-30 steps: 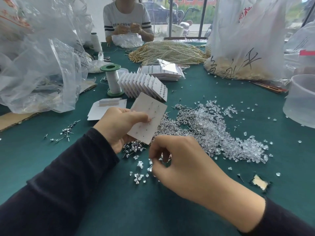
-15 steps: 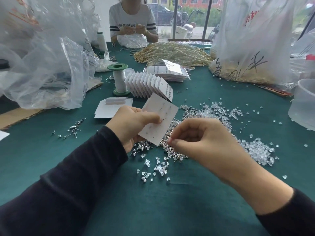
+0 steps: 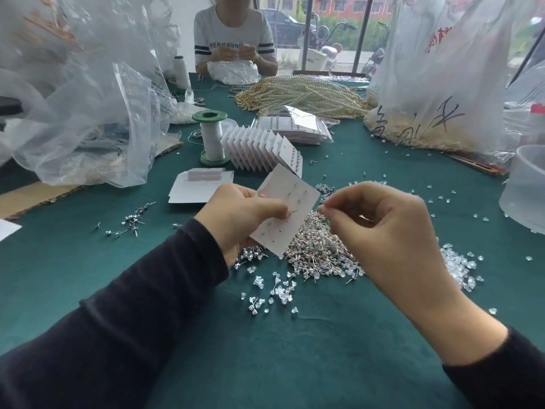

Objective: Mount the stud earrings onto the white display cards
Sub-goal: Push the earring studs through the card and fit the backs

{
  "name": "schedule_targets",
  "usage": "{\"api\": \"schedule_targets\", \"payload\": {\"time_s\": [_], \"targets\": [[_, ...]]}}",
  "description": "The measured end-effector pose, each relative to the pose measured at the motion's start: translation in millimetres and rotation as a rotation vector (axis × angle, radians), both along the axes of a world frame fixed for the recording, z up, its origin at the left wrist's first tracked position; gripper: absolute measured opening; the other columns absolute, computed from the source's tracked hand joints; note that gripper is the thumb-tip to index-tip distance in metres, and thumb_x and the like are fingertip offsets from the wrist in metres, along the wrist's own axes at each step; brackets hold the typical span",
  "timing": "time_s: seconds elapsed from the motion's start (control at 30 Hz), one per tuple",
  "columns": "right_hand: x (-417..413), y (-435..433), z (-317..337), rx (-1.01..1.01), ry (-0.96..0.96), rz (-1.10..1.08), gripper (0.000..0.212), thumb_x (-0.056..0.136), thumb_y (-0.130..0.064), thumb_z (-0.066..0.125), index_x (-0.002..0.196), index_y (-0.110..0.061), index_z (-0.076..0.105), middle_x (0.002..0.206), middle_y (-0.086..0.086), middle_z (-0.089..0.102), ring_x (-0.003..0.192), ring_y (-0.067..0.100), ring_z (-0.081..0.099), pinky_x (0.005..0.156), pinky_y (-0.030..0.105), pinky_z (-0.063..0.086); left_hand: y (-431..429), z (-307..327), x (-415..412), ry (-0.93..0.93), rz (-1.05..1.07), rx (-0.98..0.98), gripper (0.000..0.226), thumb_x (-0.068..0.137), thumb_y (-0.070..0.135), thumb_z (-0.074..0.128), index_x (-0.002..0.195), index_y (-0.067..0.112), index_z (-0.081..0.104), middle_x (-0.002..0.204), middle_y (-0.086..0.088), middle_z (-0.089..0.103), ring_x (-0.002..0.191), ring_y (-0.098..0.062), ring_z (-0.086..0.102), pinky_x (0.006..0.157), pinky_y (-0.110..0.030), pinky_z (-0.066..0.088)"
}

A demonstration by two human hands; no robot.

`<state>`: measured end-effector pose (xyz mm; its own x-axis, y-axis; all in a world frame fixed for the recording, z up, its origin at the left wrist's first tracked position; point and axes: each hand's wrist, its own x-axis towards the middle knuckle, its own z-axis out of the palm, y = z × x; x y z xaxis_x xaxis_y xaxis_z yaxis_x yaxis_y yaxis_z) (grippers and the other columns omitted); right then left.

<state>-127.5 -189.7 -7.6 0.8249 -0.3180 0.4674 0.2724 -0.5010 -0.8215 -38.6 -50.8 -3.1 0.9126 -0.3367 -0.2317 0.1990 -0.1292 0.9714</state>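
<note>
Hands raised over counter (image 3: 295, 349): left hand (image 3: 239, 219) grip holds tilted card (image 3: 290, 208); right hand (image 3: 380, 228) grip pinched narrow beside card edge, contents unclear.

Small jewellery-assembly workshop. One long table (image 3: 88, 261) under green cloth, heaped with loose stud earrings (image 3: 318, 246) and clear earring backs (image 3: 460, 267). Fanned row of filled display cards (image 3: 259, 149), bundled pearl strands (image 3: 303, 95), thread spool (image 3: 211, 137), bulk plastic bags (image 3: 436, 69). Second worker (image 3: 234, 39) seated opposite, threading by a street-facing window (image 3: 336, 25).
</note>
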Motion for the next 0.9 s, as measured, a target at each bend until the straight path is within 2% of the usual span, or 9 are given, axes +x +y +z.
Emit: {"api": "schedule_targets", "payload": {"time_s": [0.13, 0.27, 0.43, 0.6, 0.73, 0.9], "targets": [[1, 7, -5, -0.109, -0.094, -0.015, 0.012, 0.075, -0.004, 0.074, 0.076, -0.016, 0.073, 0.076, -0.009, 0.067, 0.065, 0.009, 0.063, 0.060, 0.024, 0.053, -3, -2, -4, -0.030, -0.044, 0.004, 0.009, 0.071, -0.002, 0.068, 0.067, 0.004, 0.062, 0.060, -0.007, 0.066, 0.048, -0.014, 0.063, 0.051, -0.024, 0.053], [5, 10, -11, -0.138, -0.087, -0.003, 0.007, 0.075, -0.005, 0.074, 0.077, -0.012, 0.074, 0.075, -0.004, 0.067, 0.066, 0.011, 0.063, 0.063, 0.031, 0.053, -5, -2, -9, -0.021, -0.070, -0.031, 0.010, 0.072, -0.004, 0.066, 0.066, 0.003, 0.061, 0.051, -0.003, 0.063, 0.044, -0.011, 0.060, 0.046, -0.021, 0.050], [7, 10, -14, -0.122, -0.101, -0.017, 0.010, 0.076, -0.003, 0.073, 0.077, -0.013, 0.071, 0.076, -0.003, 0.067, 0.070, 0.010, 0.064, 0.067, 0.028, 0.054, -5, 0, -10, 0.012, -0.066, -0.059, 0.007, 0.073, -0.004, 0.066, 0.074, 0.001, 0.061, 0.060, -0.006, 0.065, 0.047, -0.013, 0.061, 0.050, -0.022, 0.052], [7, 9, -14, -0.124, -0.119, -0.027, 0.015, 0.077, 0.000, 0.071, 0.078, -0.015, 0.068, 0.076, -0.003, 0.066, 0.070, 0.010, 0.063, 0.066, 0.020, 0.052, -5, 1, -11, 0.017, -0.064, -0.062, 0.009, 0.073, -0.004, 0.066, 0.078, 0.001, 0.061, 0.066, -0.009, 0.066, 0.051, -0.015, 0.062, 0.055, -0.027, 0.054], [8, 8, -15, -0.143, -0.098, -0.011, 0.013, 0.077, 0.001, 0.070, 0.078, -0.012, 0.069, 0.077, -0.002, 0.065, 0.071, 0.011, 0.062, 0.067, 0.022, 0.053, -5, 1, -12, 0.014, -0.061, -0.070, 0.008, 0.073, -0.004, 0.066, 0.077, 0.001, 0.060, 0.067, -0.010, 0.065, 0.050, -0.015, 0.062, 0.055, -0.026, 0.054], [8, 8, -16, -0.141, -0.107, -0.004, 0.013, 0.077, 0.002, 0.070, 0.079, -0.011, 0.069, 0.078, -0.002, 0.065, 0.072, 0.009, 0.062, 0.067, 0.016, 0.051, -6, 2, -12, 0.012, -0.055, -0.069, 0.010, 0.073, -0.004, 0.066, 0.076, 0.002, 0.059, 0.066, -0.009, 0.065, 0.048, -0.014, 0.062, 0.054, -0.026, 0.053]]}}
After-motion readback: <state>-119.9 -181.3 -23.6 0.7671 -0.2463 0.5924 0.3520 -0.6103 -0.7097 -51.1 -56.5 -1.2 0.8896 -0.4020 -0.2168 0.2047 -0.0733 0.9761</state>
